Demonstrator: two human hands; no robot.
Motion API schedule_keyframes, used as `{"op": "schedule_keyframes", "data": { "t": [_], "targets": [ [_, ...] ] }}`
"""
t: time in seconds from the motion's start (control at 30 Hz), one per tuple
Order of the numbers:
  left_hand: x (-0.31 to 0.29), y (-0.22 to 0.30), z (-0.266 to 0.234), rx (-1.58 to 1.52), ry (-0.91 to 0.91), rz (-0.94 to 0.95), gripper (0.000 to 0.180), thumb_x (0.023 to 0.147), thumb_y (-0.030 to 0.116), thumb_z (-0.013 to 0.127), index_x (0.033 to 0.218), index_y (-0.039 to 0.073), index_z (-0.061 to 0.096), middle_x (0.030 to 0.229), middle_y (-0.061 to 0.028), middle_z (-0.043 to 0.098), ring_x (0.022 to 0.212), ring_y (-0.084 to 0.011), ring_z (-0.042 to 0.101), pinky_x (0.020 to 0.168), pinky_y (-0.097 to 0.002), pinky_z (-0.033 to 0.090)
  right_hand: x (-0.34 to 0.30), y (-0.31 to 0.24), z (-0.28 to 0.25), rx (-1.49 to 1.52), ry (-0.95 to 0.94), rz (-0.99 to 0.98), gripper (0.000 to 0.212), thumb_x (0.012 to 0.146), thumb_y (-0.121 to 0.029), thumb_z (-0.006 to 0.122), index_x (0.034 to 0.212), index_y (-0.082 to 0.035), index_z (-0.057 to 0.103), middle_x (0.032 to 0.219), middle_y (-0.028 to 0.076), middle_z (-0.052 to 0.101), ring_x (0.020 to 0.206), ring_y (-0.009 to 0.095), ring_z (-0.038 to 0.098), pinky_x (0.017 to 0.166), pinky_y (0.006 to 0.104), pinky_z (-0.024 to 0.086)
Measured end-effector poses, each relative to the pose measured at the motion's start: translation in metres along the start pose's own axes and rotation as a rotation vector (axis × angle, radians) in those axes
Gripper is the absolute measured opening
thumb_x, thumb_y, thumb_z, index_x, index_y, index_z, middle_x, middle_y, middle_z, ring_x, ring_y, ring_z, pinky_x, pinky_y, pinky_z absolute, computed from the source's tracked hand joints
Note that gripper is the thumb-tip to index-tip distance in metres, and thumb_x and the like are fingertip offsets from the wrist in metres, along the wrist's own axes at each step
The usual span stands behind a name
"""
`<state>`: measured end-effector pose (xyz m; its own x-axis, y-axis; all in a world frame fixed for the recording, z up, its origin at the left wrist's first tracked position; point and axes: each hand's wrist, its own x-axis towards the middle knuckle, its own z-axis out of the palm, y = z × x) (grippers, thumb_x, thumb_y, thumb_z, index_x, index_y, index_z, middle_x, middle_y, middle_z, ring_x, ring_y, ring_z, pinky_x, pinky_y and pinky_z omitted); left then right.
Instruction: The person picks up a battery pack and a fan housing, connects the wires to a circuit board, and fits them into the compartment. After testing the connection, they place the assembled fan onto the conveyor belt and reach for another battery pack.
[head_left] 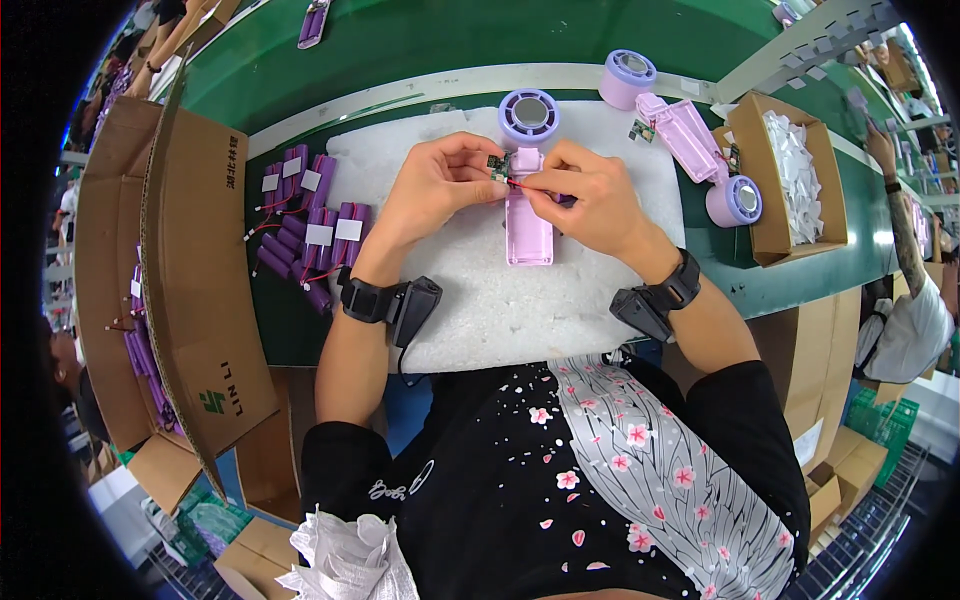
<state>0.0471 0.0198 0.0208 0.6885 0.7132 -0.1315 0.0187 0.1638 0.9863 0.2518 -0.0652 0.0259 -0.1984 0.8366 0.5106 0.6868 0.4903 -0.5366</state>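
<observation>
My left hand (432,188) pinches a small green circuit board (497,163) above the open pink handle housing (529,240). With the fingers closed, my right hand (595,198) holds a thin red wire (515,184) close to the board; whether its end touches the board I cannot tell. A bit of purple battery pack (565,200) shows beneath the right fingers, mostly hidden. The housing lies on the white foam mat (440,320), its lilac round fan head (529,116) pointing away from me.
Several purple battery packs with white labels (319,234) lie left of the mat, by a tall cardboard box (205,290). More fan bodies (683,135) rest at the right, near a carton of white pieces (795,180). Behind runs a green belt (420,45); a co-worker's arm (905,220) shows far right.
</observation>
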Motion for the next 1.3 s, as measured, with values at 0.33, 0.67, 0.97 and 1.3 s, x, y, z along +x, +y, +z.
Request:
{"op": "schedule_keyframes", "data": {
  "t": [0.33, 0.67, 0.97, 1.3],
  "targets": [
    [-0.002, 0.001, 0.01, -0.012, -0.044, 0.071, 0.039, 0.077, -0.01, 0.064, 0.115, -0.002, 0.061, 0.103, -0.0058, 0.064, 0.088, -0.0092, 0.06, 0.08, -0.0239, 0.05, 0.0, 0.002, 0.003, 0.061, -0.056, 0.013, 0.014, 0.075, -0.011, 0.074, 0.087, -0.006, 0.071, 0.078, 0.003, 0.06, 0.06, 0.017, 0.06, 0.052, 0.0278, 0.047],
    [-0.007, -0.002, 0.015, 0.146, 0.021, 0.152, 0.035, 0.078, -0.007, 0.059, 0.112, -0.003, 0.059, 0.102, -0.0035, 0.06, 0.09, -0.0091, 0.056, 0.081, -0.022, 0.046, 0.005, -0.007, 0.008, 0.035, 0.036, 0.109, 0.028, 0.076, -0.011, 0.075, 0.101, -0.003, 0.065, 0.094, 0.009, 0.063, 0.072, 0.019, 0.065, 0.059, 0.0282, 0.053],
    [-0.005, -0.011, 0.005, 0.193, 0.015, 0.134, 0.029, 0.082, -0.005, 0.063, 0.111, -0.008, 0.063, 0.104, -0.0072, 0.063, 0.089, -0.0111, 0.06, 0.082, -0.0246, 0.05, 0.003, -0.005, 0.013, 0.075, 0.051, 0.152, 0.031, 0.074, -0.009, 0.077, 0.101, -0.001, 0.065, 0.096, 0.009, 0.064, 0.073, 0.018, 0.066, 0.06, 0.0272, 0.054],
    [-0.005, -0.007, 0.009, 0.287, 0.051, 0.125, 0.026, 0.084, -0.004, 0.063, 0.108, -0.011, 0.065, 0.103, -0.0107, 0.066, 0.091, -0.0138, 0.063, 0.082, -0.0254, 0.052, 0.003, -0.003, 0.011, 0.065, 0.079, 0.16, 0.031, 0.073, -0.01, 0.077, 0.101, -0.003, 0.068, 0.091, 0.008, 0.065, 0.069, 0.017, 0.064, 0.058, 0.0269, 0.051]
  ]
}}
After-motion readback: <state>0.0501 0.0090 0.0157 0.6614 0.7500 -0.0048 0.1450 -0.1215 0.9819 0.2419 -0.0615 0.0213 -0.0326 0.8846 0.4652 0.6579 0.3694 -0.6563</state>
